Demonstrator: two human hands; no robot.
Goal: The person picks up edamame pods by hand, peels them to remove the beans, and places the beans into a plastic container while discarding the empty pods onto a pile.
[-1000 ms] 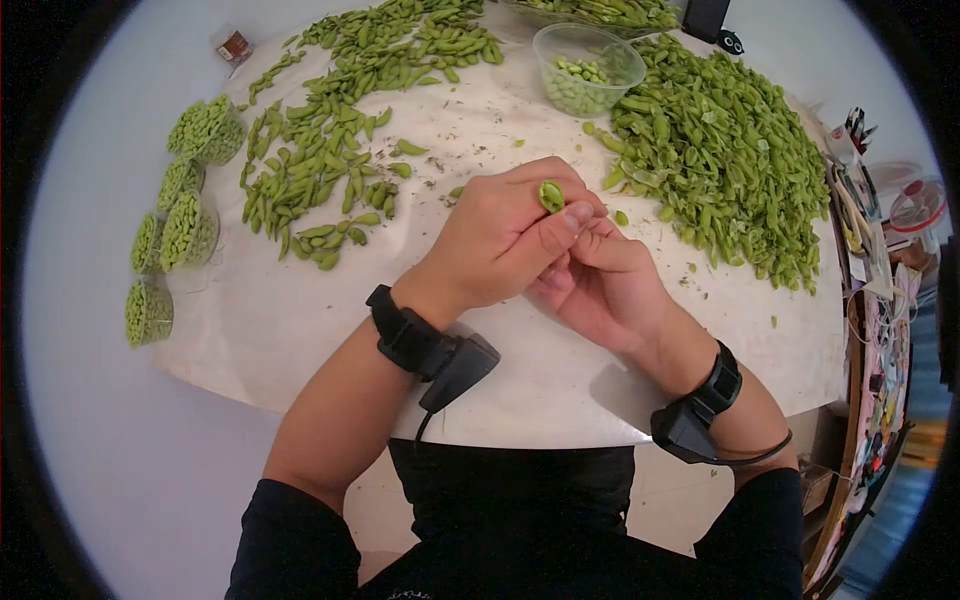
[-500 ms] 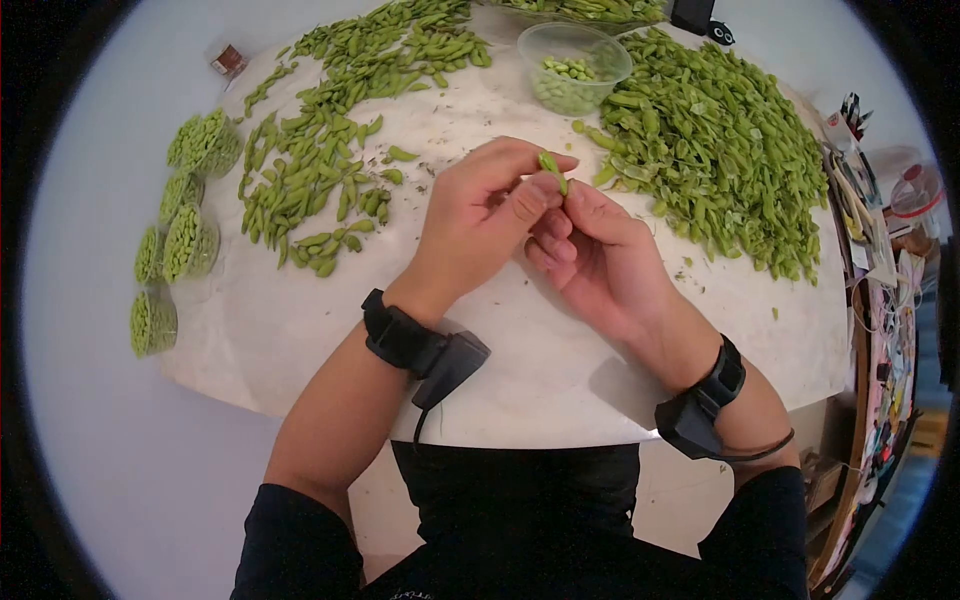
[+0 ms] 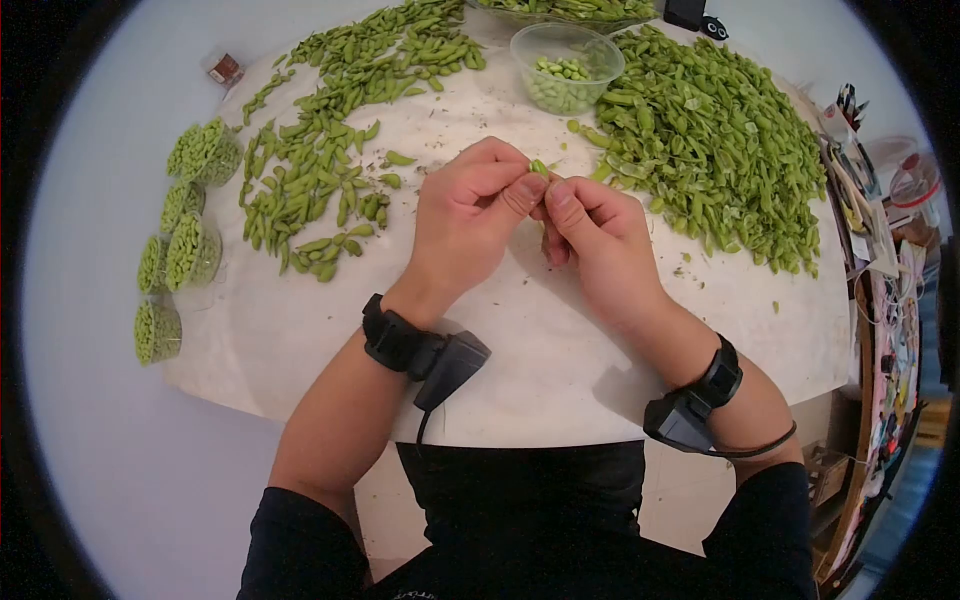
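Observation:
Between my two hands, over the middle of the table, is a green edamame pod (image 3: 539,167); only a small part of it shows. My left hand (image 3: 478,200) pinches it between thumb and forefinger. My right hand (image 3: 597,228) is closed too, its thumb and fingertips pressed against the pod's near end. Beyond my hands stands a clear plastic bowl (image 3: 567,68) holding shelled beans. To the left lie whole edamame pods (image 3: 310,180), and on the right rises a big heap of opened-looking pods (image 3: 725,150).
Several clear tubs of shelled beans (image 3: 192,250) line the table's left edge. A tray of pods (image 3: 570,8) sits at the far edge. On the right are a shelf with clutter (image 3: 880,330) and a clear container with a red rim (image 3: 915,185).
My right hand has turned over and closed in, its thumb now on top beside the left thumb. The pod, which stuck up visibly before, is now mostly covered by my fingers.

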